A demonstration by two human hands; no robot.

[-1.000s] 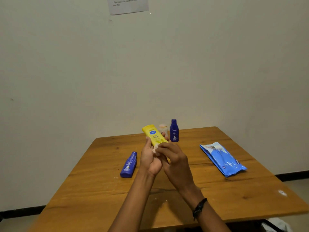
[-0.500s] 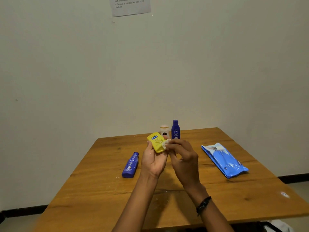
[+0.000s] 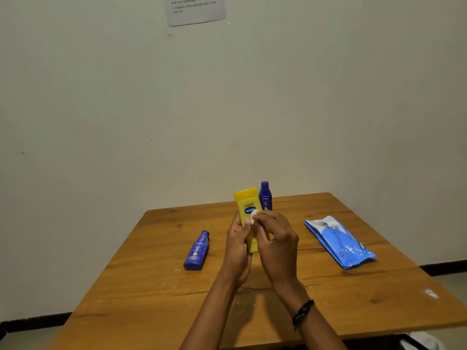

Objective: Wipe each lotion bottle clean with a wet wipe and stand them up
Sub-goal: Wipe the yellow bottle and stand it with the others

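Head cam, looking fwd + down. L hand [image 3: 237, 246] grasps tall flat yellow plastic lotion bottle w/ blue oval label [image 3: 246, 202] round its lower half, fingers wrapped from left side. Bottle held roughly upright in the air over middle of brown wooden table [image 3: 379, 299], off the surface, top leaning slightly left. R hand [image 3: 275, 243] has fingers curled, pinching small wad of white wet wipe [image 3: 253, 213] and pressing it on bottle front, at lower edge of blue label. Wipe mostly hidden under fingers; only a bit shows. Black wristband [image 3: 302, 313] on R wrist. Just behind yellow bottle, near table's far edge: slim dark-blue plastic lotion bottle [image 3: 265, 195], standing upright, cap up, partly hidden by yellow one. Left of hands, apart from them: second blue plastic lotion bottle [image 3: 197, 250] lying flat on table, cap pointing away toward wall. Right of hands, well apart: blue soft plastic pack of wet wipes [image 3: 340, 242] lying flat, angled. Few white specks on tabletop. Plain pale wall behind; printed paper sheet [image 3: 194, 8] stuck high up, text mostly too small to read.
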